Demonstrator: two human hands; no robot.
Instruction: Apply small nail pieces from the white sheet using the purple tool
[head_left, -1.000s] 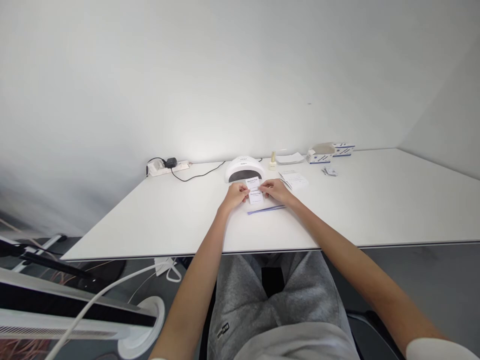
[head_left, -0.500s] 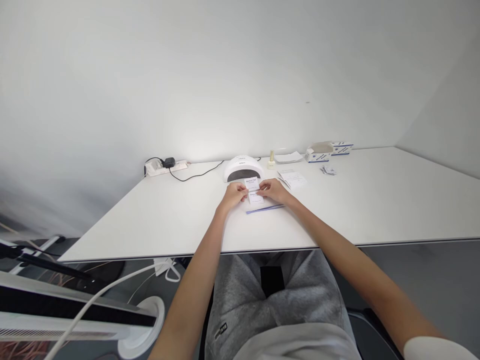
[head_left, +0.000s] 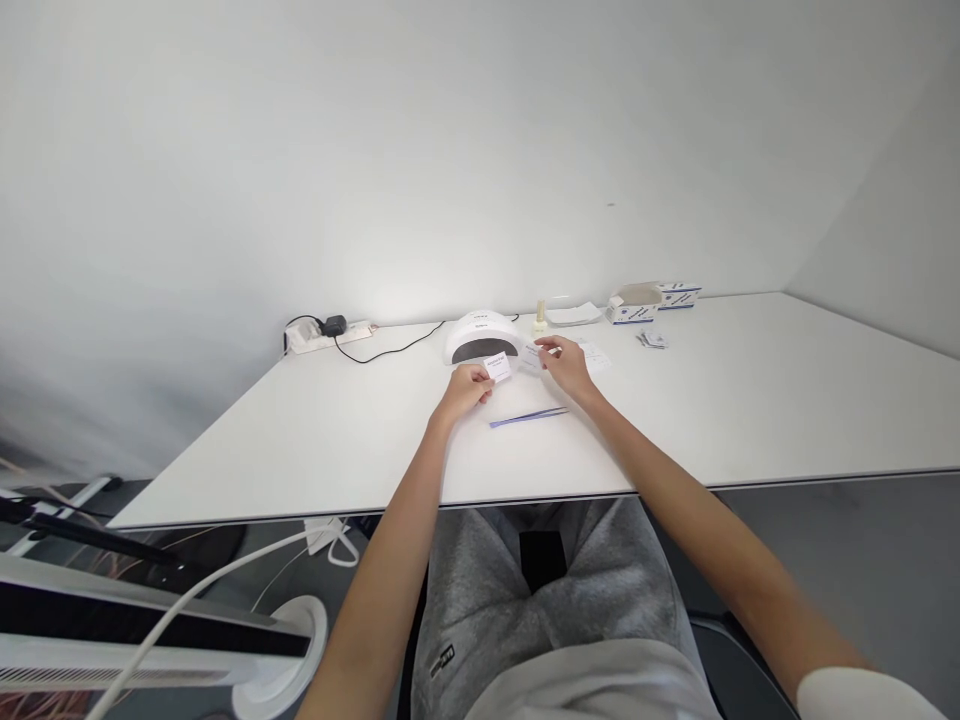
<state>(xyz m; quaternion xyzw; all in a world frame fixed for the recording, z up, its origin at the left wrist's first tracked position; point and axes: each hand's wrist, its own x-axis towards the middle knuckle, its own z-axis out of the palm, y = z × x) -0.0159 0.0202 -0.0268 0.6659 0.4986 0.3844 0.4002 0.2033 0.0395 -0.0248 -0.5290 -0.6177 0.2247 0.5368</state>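
Observation:
My left hand (head_left: pixel 468 388) is closed, pinching a small white alcohol pad packet (head_left: pixel 497 367) by its left edge just in front of the white nail lamp (head_left: pixel 481 338). My right hand (head_left: pixel 568 368) is to the right and slightly farther back, its fingers closed on a second white packet (head_left: pixel 532 355) that looks blurred. A gap separates the two packets. Between my forearms, a pair of blue tweezers (head_left: pixel 529 417) lies on the white table (head_left: pixel 337 440). Behind my right hand lie white printed papers (head_left: pixel 598 357), partly covered by it.
A nail polish bottle (head_left: pixel 540 318) and a stack of white sheets (head_left: pixel 574 314) stand by the wall. Farther right are an opened box (head_left: pixel 634 305), another box (head_left: pixel 680 295) and several small packets (head_left: pixel 652 340). A power strip (head_left: pixel 330 336) with a black adapter sits back left.
The two packets, held together half a second ago, are now apart. My right hand has moved back with one of them, while my left hand keeps the other, now tilted.

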